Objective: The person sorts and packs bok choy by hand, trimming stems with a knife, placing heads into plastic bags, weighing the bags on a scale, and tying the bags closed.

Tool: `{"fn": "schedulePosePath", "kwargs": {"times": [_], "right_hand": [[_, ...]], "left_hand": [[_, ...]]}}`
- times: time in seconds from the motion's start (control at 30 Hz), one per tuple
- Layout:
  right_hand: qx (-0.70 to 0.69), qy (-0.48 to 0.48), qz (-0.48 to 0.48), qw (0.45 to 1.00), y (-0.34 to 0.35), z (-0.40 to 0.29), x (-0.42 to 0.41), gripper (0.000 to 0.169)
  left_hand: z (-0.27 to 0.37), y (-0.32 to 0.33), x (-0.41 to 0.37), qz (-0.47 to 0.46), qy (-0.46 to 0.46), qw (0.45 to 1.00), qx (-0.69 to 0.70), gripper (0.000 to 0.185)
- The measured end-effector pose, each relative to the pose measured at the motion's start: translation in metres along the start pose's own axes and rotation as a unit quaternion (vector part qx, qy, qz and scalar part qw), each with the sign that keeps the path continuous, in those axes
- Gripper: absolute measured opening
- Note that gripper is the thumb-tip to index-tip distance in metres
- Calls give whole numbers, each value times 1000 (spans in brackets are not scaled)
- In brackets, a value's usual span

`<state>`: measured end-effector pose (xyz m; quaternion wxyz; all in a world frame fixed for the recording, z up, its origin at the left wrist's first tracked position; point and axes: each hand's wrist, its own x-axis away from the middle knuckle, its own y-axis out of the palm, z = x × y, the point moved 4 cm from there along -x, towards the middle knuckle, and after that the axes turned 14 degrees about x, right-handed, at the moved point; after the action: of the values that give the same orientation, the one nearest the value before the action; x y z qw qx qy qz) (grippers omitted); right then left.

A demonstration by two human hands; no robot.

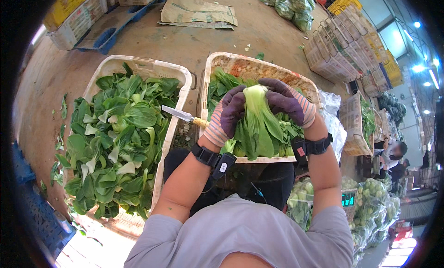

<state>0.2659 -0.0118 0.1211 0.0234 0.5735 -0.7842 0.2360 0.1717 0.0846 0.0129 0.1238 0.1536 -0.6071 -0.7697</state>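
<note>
A head of bok choy (260,119) is held root end up, its pale base between my two hands and its leaves hanging down. My left hand (234,110), in a striped glove with a purple coating, grips its left side. On its right side are the fingers of my right hand (286,100), gloved the same way. A knife (180,113) with a wooden handle juts out leftward from beside my left hand; the handle's end is hidden, so how it is supported cannot be told. Below the hands, more bok choy (222,82) lies in a stained white plastic crate (260,65).
A second white crate (185,81) at left is heaped with loose green leaves (118,139). Stacked crates (347,49), bagged vegetables (374,198) and a lit scale display (348,199) are at right. Flattened sacks (197,9) lie on the floor. People (392,150) are farther off.
</note>
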Motion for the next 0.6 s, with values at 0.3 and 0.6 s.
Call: {"fn": "schedulePosePath", "kwargs": {"times": [0.3, 0.6], "right_hand": [[-71, -47, 66, 994, 20, -3, 13, 45], [-65, -65, 105, 990, 23, 7, 12, 49]], "left_hand": [[-6, -11, 1, -17, -65, 990, 127, 45], [-5, 7, 7, -4, -96, 985, 142, 45]]}}
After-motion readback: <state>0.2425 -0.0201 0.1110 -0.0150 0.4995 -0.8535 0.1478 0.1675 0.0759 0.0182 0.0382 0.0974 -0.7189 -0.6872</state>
